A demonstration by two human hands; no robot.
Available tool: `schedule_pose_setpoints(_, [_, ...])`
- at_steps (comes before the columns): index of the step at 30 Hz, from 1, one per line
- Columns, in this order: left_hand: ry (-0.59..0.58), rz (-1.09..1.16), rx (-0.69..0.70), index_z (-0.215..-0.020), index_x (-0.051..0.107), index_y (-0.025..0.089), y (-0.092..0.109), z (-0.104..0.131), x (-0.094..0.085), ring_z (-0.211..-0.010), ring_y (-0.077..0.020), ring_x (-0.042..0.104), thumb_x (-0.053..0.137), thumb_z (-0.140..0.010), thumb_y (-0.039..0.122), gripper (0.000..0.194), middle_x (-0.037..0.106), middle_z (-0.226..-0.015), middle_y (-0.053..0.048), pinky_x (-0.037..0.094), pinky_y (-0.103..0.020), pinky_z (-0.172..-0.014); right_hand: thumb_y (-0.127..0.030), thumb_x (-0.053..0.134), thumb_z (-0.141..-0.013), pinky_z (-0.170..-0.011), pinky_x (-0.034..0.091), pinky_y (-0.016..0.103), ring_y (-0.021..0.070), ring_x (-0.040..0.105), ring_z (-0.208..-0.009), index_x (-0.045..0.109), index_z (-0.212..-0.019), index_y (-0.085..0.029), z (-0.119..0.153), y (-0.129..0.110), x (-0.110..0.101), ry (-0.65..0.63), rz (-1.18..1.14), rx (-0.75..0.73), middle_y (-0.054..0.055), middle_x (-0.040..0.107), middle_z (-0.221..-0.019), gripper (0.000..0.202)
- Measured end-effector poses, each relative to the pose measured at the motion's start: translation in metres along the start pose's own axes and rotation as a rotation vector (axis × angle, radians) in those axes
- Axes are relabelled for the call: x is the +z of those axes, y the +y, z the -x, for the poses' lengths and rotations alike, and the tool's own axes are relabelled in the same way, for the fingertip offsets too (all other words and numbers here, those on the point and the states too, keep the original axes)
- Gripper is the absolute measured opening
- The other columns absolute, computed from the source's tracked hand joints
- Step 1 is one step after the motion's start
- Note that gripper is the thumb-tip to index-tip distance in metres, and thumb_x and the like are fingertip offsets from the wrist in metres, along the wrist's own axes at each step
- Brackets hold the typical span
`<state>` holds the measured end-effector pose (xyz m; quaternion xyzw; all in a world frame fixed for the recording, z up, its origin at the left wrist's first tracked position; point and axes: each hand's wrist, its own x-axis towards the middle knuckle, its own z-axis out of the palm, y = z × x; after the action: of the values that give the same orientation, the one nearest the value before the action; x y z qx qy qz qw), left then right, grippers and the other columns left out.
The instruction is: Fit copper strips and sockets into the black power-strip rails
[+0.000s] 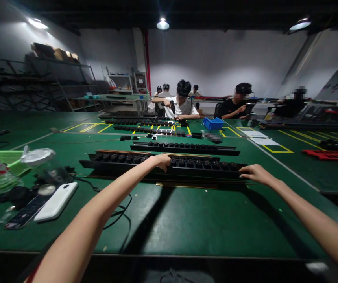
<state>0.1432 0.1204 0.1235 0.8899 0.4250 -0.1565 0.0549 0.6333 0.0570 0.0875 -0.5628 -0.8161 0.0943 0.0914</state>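
A long black rail (204, 171) with a row of dark round units along it lies across the green table in front of me. My left hand (160, 161) is closed on the rail near its middle, fingers curled over the top edge. At the rail's right end my right hand (254, 174) pinches the corner between thumb and fingers. Thin copper-coloured strips (186, 184) show along the near side of the rail. Just beyond it lies a second, similar black rail (186, 148), which neither hand touches.
To the left are a white phone (56, 201), a dark phone (27, 212), a clear lidded cup (40, 163), a green basket (8, 157) and a loose black cable (123, 212). Farther back are a blue bin (213, 124), paper sheets (260, 137) and a co-worker (183, 104) holding a power driver.
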Motion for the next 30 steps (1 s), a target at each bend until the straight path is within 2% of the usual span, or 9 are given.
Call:
schedule_pose_setpoints(4, [-0.031, 0.010, -0.010, -0.096, 0.062, 0.015, 0.000, -0.006, 0.017, -0.089, -0.0168, 0.061, 0.059, -0.085, 0.037, 0.024, 0.065, -0.099, -0.005, 0.051, -0.039, -0.082, -0.049, 0.055, -0.075, -0.075, 0.046, 0.033, 0.0263, 0.066, -0.087, 0.072, -0.093, -0.025, -0.002, 0.002, 0.014, -0.001, 0.016, 0.014, 0.004, 0.072, -0.096, 0.034])
schedule_pose_setpoints(12, [-0.093, 0.026, -0.068, -0.108, 0.058, 0.017, -0.012, -0.032, 0.031, -0.095, -0.0184, 0.060, 0.057, -0.087, 0.037, 0.029, 0.061, -0.110, -0.007, 0.052, -0.040, -0.083, -0.044, 0.055, -0.075, -0.075, 0.046, 0.032, 0.0256, 0.066, -0.088, 0.072, -0.094, -0.027, -0.030, 0.013, 0.039, -0.008, 0.019, 0.039, 0.004, 0.072, -0.097, 0.031])
schedule_pose_setpoints(17, [-0.001, 0.087, -0.109, -0.110, 0.057, 0.017, -0.014, -0.038, 0.047, -0.096, -0.0185, 0.060, 0.057, -0.087, 0.036, 0.030, 0.060, -0.111, -0.007, 0.052, -0.039, -0.082, -0.043, 0.055, -0.075, -0.079, 0.046, 0.031, 0.0249, 0.065, -0.093, 0.072, -0.095, -0.026, -0.039, 0.020, 0.059, -0.014, 0.000, 0.074, 0.004, 0.072, -0.100, 0.031])
schedule_pose_setpoints(21, [0.195, 0.179, -0.168, -0.105, 0.060, 0.015, -0.006, -0.021, 0.064, -0.095, -0.0194, 0.061, 0.059, -0.086, 0.032, 0.026, 0.062, -0.105, -0.007, 0.051, -0.041, -0.084, -0.045, 0.053, -0.077, -0.081, 0.047, 0.032, 0.0257, 0.065, -0.094, 0.072, -0.097, -0.025, -0.041, 0.025, 0.065, -0.014, -0.007, 0.098, 0.005, 0.071, -0.101, 0.034])
schedule_pose_setpoints(23, [0.313, 0.234, -0.196, -0.102, 0.063, 0.016, 0.001, -0.006, 0.072, -0.097, -0.0216, 0.062, 0.062, -0.083, 0.026, 0.021, 0.064, -0.100, -0.010, 0.050, -0.037, -0.087, -0.046, 0.052, -0.077, -0.080, 0.048, 0.034, 0.0262, 0.066, -0.092, 0.071, -0.098, -0.026, -0.039, 0.027, 0.068, -0.012, -0.017, 0.108, 0.004, 0.072, -0.101, 0.035])
schedule_pose_setpoints(25, [0.454, 0.290, -0.225, -0.117, 0.056, 0.021, 0.006, 0.013, 0.083, -0.107, -0.0193, 0.058, 0.056, -0.087, 0.028, 0.031, 0.061, -0.112, -0.008, 0.048, -0.031, -0.092, -0.048, 0.050, -0.078, -0.080, 0.049, 0.035, 0.0267, 0.065, -0.093, 0.070, -0.100, -0.027, -0.036, 0.030, 0.074, 0.000, -0.039, 0.114, 0.004, 0.071, -0.102, 0.036])
schedule_pose_setpoints(27, [0.608, 0.332, -0.302, -0.135, 0.038, 0.021, 0.003, 0.031, 0.098, -0.122, -0.0187, 0.047, 0.042, -0.093, 0.032, 0.044, 0.049, -0.130, -0.010, 0.041, -0.034, -0.102, -0.051, 0.050, -0.079, -0.083, 0.049, 0.038, 0.0277, 0.064, -0.097, 0.068, -0.103, -0.026, -0.033, 0.033, 0.084, 0.065, -0.086, 0.122, 0.006, 0.069, -0.106, 0.040])
schedule_pose_setpoints(28, [0.726, 0.364, -0.382, -0.139, 0.030, 0.019, -0.001, 0.039, 0.107, -0.127, -0.0198, 0.042, 0.037, -0.094, 0.033, 0.048, 0.043, -0.135, -0.013, 0.037, -0.037, -0.106, -0.053, 0.049, -0.079, -0.085, 0.049, 0.039, 0.0283, 0.063, -0.099, 0.067, -0.104, -0.025, -0.031, 0.034, 0.090, 0.099, -0.097, 0.125, 0.007, 0.069, -0.108, 0.041])
schedule_pose_setpoints(30, [1.226, 0.579, -0.678, -0.137, 0.034, 0.018, -0.020, 0.053, 0.127, -0.129, -0.0225, 0.040, 0.046, -0.090, 0.041, 0.054, 0.043, -0.135, -0.013, 0.033, -0.040, -0.110, -0.057, 0.048, -0.080, -0.088, 0.047, 0.042, 0.0290, 0.061, -0.101, 0.066, -0.103, -0.023, -0.028, 0.034, 0.100, 0.167, -0.093, 0.137, 0.008, 0.068, -0.108, 0.045])
